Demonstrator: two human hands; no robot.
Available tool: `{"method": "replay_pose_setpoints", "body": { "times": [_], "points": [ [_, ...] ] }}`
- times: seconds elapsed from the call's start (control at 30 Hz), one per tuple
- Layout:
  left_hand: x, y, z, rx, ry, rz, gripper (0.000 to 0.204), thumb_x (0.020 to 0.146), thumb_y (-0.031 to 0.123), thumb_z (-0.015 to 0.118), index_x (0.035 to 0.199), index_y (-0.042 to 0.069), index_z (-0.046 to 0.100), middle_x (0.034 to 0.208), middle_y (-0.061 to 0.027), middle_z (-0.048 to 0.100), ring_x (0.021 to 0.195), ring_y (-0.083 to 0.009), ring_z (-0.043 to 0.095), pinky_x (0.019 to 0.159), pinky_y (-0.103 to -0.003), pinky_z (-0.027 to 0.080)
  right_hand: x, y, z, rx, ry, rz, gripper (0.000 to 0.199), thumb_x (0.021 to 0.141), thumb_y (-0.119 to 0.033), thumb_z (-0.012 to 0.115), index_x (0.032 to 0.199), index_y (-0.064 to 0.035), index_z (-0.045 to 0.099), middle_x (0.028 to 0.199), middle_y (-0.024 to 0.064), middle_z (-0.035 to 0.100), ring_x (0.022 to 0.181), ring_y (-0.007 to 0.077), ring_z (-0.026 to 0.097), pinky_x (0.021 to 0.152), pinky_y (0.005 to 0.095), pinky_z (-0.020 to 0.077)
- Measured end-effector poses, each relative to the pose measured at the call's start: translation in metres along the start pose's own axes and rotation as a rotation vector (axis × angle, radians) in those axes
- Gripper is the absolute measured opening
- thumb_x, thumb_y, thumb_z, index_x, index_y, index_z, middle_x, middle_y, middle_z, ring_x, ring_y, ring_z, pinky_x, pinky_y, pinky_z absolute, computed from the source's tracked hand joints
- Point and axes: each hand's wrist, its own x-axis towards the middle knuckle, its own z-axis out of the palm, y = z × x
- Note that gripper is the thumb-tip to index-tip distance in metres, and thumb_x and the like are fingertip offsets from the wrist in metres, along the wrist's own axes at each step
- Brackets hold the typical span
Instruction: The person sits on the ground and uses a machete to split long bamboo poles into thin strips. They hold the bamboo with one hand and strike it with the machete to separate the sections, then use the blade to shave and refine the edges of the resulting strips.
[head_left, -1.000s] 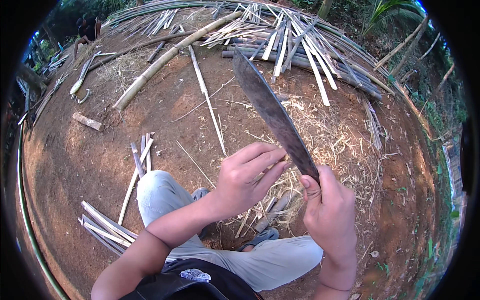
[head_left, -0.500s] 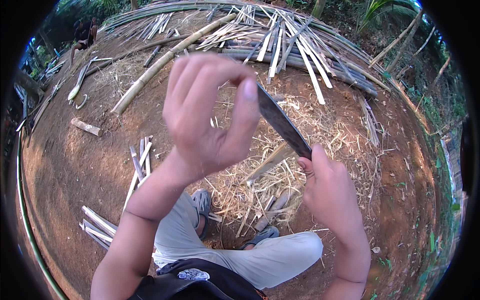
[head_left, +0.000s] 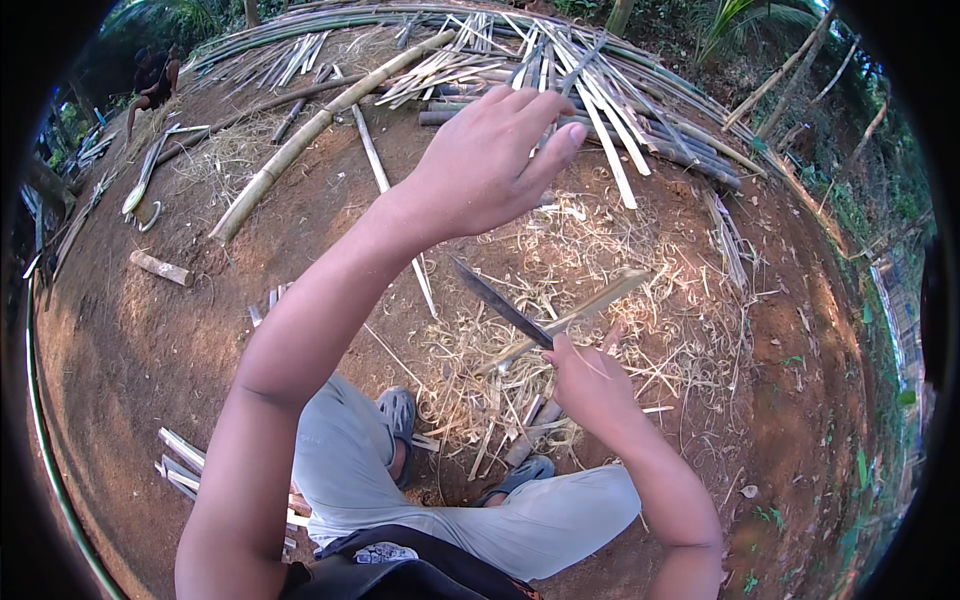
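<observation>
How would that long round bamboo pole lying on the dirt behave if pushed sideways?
The bamboo pole is round and lies loose on bare dirt, so it would probably roll. It looks long and thick, likely stiff and fairly heavy. Scattered split strips near its far end might snag it.

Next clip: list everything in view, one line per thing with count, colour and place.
knife: one, dark blade, centre, gripped by right hand
bamboo poles: many, pale and greenish, piled along top
split strips: many, pale, upper centre
shavings: heap, straw-coloured, centre ground
strip bundle: one, pale, lower left
wood block: one, tan, left
sandals: two, grey, on feet
other person: one, top left
left hand: raised, empty, fingers spread
right hand: closed on knife handle
</observation>
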Motion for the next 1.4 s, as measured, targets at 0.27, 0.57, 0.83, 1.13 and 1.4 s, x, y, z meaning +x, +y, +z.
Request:
{"method": "replay_pose_setpoints", "body": {
  "times": [0.27,0.57,0.83,1.13,1.4],
  "points": [
    [0.029,0.097,0.209,-1.001,-1.086,-0.16,0.116,0.071,0.086,0.054,0.143,-0.004,0.039,0.145,-0.0259,0.041,0.141,-0.0396,0.031,0.113,-0.051,0.034,0.021,0.018,0.1,0.277,-0.057,-0.089,0.025,0.094,-0.017,0.054,0.113,-0.001,0.054,0.086,0.0243,0.068,0.086,0.0422,0.067,0.075,0.0513,0.0517],
    [-0.039,0.213,0.364,-1.098,-0.981,-0.1,0.045,0.085,0.042,0.074,0.107,0.003,0.067,0.083,-0.0099,0.066,0.076,-0.0209,0.065,0.074,-0.037,0.055,-0.016,0.037,0.143,0.536,-0.083,0.035,0.03,0.089,-0.01,0.05,0.115,-0.0038,0.063,0.108,0.0207,0.068,0.103,0.0414,0.064,0.086,0.0492,0.0524],
    [0.009,0.082,0.218,-1.013,-0.616,-0.406,0.039,0.093,0.047,0.062,0.087,0.009,0.056,0.075,-0.0042,0.064,0.073,-0.0136,0.066,0.066,-0.031,0.054,-0.076,0.056,0.102,0.404,-0.285,0.047,0.023,0.096,-0.02,0.051,0.108,-0.0009,0.057,0.085,0.0212,0.067,0.085,0.0393,0.067,0.072,0.0522,0.0507],
    [-0.008,0.006,0.098,-1.306,-0.11,-0.509,0.033,0.104,0.033,0.044,0.08,0.01,0.044,0.055,-0.0018,0.041,0.046,-0.0132,0.048,0.046,-0.026,0.04,-0.086,0.038,0.083,0.409,-0.248,0.079,0.022,0.097,-0.022,0.053,0.097,-0.0014,0.059,0.082,0.0219,0.066,0.082,0.0402,0.066,0.072,0.0529,0.0492],
    [-0.043,-0.014,0.07,-1.02,0.252,-0.346,0.027,0.104,0.022,0.044,0.085,0.004,0.05,0.048,-0.0005,0.04,0.04,-0.0107,0.045,0.04,-0.023,0.038,-0.114,0.024,0.023,0.756,0.071,0.03,0.021,0.1,-0.021,0.052,0.1,-0.0013,0.061,0.067,0.0175,0.057,0.058,0.0333,0.058,0.057,0.0425,0.0439]
  ]
}}
